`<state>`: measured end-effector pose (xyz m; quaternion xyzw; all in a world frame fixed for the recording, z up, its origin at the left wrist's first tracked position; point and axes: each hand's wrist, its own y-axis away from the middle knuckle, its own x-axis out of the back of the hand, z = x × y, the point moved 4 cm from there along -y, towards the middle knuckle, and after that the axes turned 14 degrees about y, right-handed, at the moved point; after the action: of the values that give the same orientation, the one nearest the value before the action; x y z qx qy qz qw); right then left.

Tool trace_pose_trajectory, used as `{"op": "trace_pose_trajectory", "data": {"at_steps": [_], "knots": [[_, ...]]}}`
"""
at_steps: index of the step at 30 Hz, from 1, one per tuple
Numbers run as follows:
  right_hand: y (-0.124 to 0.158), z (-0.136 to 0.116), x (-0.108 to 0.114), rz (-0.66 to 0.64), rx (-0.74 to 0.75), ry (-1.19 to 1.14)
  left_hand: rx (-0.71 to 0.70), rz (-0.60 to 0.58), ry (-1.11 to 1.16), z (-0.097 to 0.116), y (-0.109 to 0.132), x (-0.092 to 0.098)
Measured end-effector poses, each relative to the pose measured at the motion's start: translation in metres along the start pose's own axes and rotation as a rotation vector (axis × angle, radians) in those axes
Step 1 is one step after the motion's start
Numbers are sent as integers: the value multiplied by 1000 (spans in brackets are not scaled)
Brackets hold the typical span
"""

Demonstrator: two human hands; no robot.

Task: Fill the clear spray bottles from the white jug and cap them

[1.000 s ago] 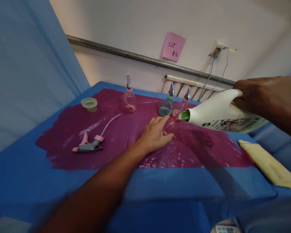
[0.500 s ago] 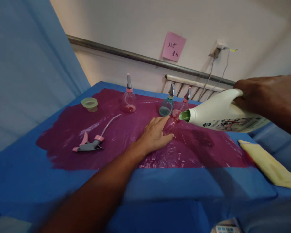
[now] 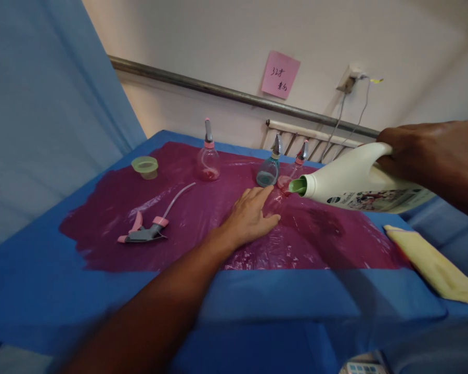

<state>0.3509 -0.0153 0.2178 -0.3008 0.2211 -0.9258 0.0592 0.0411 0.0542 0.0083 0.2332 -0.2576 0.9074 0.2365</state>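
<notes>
My right hand (image 3: 429, 156) grips a white detergent jug (image 3: 347, 182) by its rear end. The jug is tipped almost level, and its green spout points left and slightly down. Just under the spout stands a small clear bottle (image 3: 275, 201) without a top. My left hand (image 3: 247, 218) rests on the maroon plastic sheet (image 3: 101, 208), with fingers and thumb curled round this bottle. A loose pink and grey spray head (image 3: 144, 232) with its tube lies on the sheet to the left.
Three small spray bottles stand at the back: a pinkish one (image 3: 208, 161), a bluish one (image 3: 268, 170) and another (image 3: 296, 163) behind the spout. A green cap (image 3: 144, 166) sits far left. A yellow cloth (image 3: 432, 265) lies on the blue cover at right. A pink note (image 3: 280, 74) hangs on the wall.
</notes>
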Motion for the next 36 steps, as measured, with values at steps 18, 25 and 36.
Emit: {"op": "trace_pose_trajectory", "data": {"at_steps": [18,25,36], "knots": [[0,1,4,-1,-6,-5,-13,-14,-6,-1,0,0],[-1,1,5,1,8,-13,-3,-19,0,2,1,1],[0,0,7,21,23,3,-5,-19,-7,2,0,0]]}}
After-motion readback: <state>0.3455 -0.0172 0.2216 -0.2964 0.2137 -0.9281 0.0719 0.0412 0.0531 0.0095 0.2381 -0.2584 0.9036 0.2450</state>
